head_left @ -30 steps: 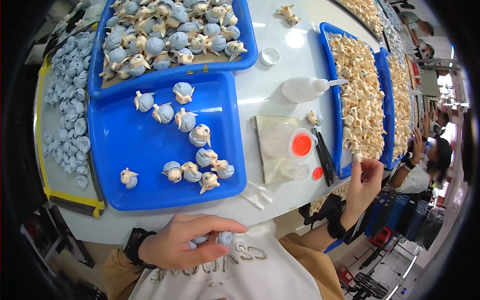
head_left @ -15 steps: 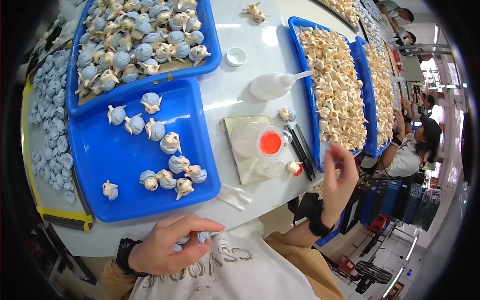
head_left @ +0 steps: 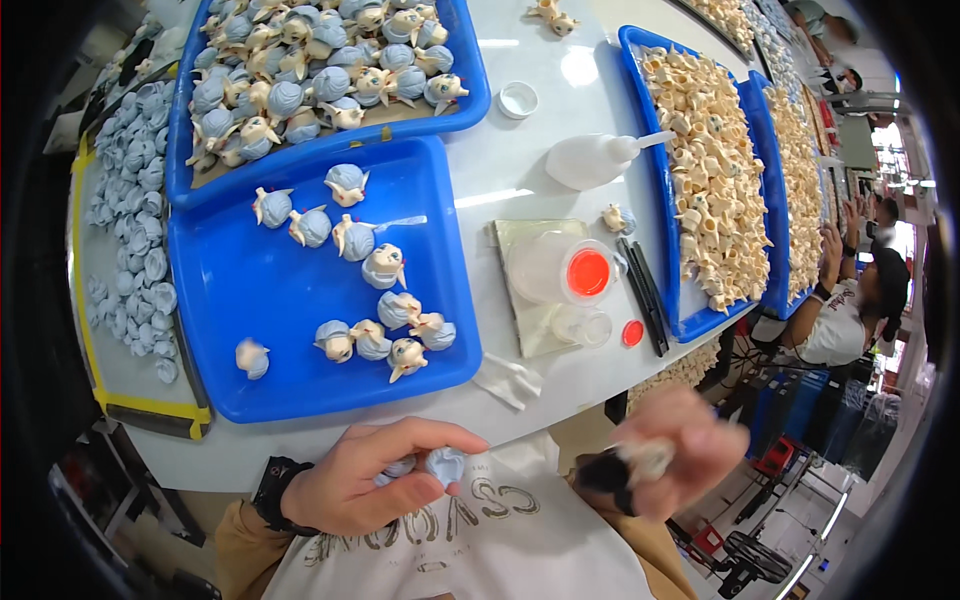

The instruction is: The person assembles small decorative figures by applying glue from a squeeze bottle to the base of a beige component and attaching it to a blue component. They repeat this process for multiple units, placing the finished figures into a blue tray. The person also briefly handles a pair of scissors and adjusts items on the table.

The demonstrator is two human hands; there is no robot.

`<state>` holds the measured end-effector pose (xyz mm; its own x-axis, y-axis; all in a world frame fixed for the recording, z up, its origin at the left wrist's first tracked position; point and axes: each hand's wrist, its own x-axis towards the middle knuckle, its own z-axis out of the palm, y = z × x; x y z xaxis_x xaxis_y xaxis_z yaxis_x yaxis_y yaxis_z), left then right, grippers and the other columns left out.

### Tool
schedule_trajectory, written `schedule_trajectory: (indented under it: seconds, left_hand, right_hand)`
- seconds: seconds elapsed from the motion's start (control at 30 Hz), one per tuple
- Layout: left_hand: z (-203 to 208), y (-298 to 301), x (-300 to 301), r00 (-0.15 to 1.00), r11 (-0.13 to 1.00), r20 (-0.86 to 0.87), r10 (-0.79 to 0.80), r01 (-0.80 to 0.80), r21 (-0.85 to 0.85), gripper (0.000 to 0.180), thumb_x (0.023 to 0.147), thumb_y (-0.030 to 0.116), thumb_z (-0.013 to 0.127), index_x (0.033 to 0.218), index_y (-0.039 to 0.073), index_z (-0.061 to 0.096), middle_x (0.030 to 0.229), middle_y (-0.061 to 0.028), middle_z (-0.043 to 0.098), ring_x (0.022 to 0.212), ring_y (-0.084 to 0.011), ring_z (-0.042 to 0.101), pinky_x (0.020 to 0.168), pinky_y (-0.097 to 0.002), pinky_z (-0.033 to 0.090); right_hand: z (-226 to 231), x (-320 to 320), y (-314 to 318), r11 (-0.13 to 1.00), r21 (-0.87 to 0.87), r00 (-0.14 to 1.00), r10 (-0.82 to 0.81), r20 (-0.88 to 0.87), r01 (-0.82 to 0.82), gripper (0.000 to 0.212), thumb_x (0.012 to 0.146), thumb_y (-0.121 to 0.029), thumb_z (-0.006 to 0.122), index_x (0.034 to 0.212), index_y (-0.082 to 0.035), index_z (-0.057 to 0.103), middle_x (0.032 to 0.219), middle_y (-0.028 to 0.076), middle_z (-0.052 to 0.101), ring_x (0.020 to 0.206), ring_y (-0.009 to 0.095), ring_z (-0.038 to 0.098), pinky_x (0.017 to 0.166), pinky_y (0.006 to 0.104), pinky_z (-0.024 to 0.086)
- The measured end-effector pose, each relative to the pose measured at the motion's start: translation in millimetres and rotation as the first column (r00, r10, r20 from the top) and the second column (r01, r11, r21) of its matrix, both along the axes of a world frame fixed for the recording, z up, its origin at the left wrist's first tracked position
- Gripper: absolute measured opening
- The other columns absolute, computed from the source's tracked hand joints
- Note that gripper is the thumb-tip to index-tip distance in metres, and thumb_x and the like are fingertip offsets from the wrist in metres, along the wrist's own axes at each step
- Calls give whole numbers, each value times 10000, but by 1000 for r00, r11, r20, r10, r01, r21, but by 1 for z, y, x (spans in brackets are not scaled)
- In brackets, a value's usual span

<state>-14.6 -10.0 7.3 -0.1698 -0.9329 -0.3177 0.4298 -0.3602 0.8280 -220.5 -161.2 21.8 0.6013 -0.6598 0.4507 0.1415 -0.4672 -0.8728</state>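
Inside the near left tray (head_left: 225,260), doll heads (head_left: 384,267).

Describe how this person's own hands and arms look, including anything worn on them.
The left hand and right hand are both bare, without gloves; the right is blurred. A black band circles the left wrist, and another black band the right. Both arms wear plain tan sleeves. No cables show on either.

Hollow blue shell (head_left: 445,466), blurred cream piece (head_left: 652,459)
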Motion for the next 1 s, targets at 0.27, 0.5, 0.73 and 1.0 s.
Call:
schedule_trajectory:
  seconds: [0.27, 0.5, 0.73, 1.0]
  left_hand:
    - [-12, 6, -6, 975, 934, 57, 217, -190, -303, 364, 782, 74, 663, 1099, 2, 501, 808, -44, 557, 570, -59, 487, 498, -210, 373]
    - [-14, 6, -2, 978, 939, 107, 177, -135, -317, 373, 764, 71, 664, 1093, -4, 502, 807, -56, 570, 538, -75, 497, 476, -217, 381]
    - [-14, 2, 0, 977, 939, 126, 172, -124, -320, 330, 756, 60, 644, 1060, -6, 534, 825, -61, 583, 533, -73, 501, 485, -220, 399]
    - [-1, -1, 0, 964, 981, 211, 165, -139, -133, 329, 785, 191, 636, 1015, -34, 564, 834, -118, 630, 707, -161, 599, 613, -258, 456]
  right_hand:
    - [-8, 61, 29, 924, -247, 954, 264, -142, -293, 292, 671, -101, 744, 921, -5, 629, 987, 193, 620, 795, 271, 594, 634, 297, 500]
    - [-7, 57, 35, 965, -180, 979, 172, -106, -189, 308, 633, -52, 723, 925, 8, 642, 892, 125, 621, 742, 213, 578, 603, 271, 482]
    - [-11, 46, 25, 920, -293, 964, 233, -131, -262, 261, 658, -46, 727, 904, -13, 644, 976, 154, 623, 646, 180, 553, 516, 240, 460]
    - [6, 42, 24, 918, -107, 889, 332, -317, -381, 262, 627, 20, 705, 880, -44, 684, 1058, 175, 578, 624, 157, 557, 535, 221, 451]
